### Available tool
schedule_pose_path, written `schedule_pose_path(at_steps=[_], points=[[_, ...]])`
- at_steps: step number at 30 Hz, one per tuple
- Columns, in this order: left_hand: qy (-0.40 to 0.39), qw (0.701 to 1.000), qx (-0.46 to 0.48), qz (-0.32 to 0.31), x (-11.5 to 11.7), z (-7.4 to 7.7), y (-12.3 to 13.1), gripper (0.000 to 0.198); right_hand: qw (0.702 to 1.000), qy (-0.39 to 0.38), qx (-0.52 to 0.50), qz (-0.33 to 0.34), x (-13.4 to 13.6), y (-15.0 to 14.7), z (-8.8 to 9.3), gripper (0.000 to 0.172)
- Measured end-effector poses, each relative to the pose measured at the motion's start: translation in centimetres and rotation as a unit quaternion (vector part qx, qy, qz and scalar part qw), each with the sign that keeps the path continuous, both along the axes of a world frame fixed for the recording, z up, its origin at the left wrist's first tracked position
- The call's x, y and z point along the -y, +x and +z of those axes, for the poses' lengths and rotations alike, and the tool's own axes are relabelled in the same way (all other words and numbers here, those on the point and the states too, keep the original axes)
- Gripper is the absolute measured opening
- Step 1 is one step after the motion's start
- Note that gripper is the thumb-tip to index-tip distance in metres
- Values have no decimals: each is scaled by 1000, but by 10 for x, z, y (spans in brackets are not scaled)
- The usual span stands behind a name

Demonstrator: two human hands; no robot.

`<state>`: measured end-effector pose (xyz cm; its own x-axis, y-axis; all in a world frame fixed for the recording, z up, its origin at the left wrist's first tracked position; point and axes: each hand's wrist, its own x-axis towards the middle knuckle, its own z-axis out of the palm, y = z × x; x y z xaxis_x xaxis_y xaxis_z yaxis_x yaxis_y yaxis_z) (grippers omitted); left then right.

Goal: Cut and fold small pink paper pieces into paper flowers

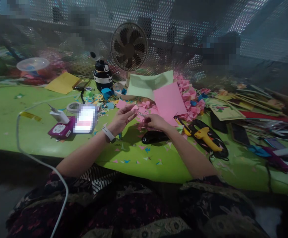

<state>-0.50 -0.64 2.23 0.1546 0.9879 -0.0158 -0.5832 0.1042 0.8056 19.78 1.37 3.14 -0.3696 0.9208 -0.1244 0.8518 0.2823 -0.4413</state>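
Note:
My left hand [124,119], with a white watch band at its wrist, pinches a small pink paper piece [134,108] between its fingertips. Just right of it, my right hand [156,121] is closed round a thin metallic tool [141,114] whose tip points at the paper; its exact kind is too small to tell. Behind both hands lie a pink sheet [170,99], a pale green sheet [146,86] and a heap of folded pink paper pieces [188,94]. A black stapler-like object [155,137] rests below my right hand.
A lit phone [85,119] and purple box [61,129] stand left. A fan [129,48] and black jug [102,77] are behind. To the right are a yellow glue gun [208,138], yellow-handled scissors [185,128] and piled paper strips [253,102]. A white cable [34,158] crosses the left edge.

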Motion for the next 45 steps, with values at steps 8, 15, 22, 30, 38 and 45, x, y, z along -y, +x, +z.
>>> schedule_pose_path(at_steps=[8,15,22,30,38,45], points=[[-1,1000,11,9,-1,-2,0,20,1000,-4,5,18,-2,0,-3,16],[-21,999,29,25,0,-4,6,15,942,-72,-324,-46,-1,6,4,30],[61,997,-18,39,11,-1,14,29,766,-210,-589,-147,23,-11,25,36],[78,996,-41,34,24,8,19,48,709,-298,-625,-131,38,-28,22,34],[82,996,-31,2,27,7,18,45,776,-145,-602,-122,42,-27,21,45],[69,997,-12,-20,28,5,16,33,840,-16,-537,-78,47,-26,30,49]])
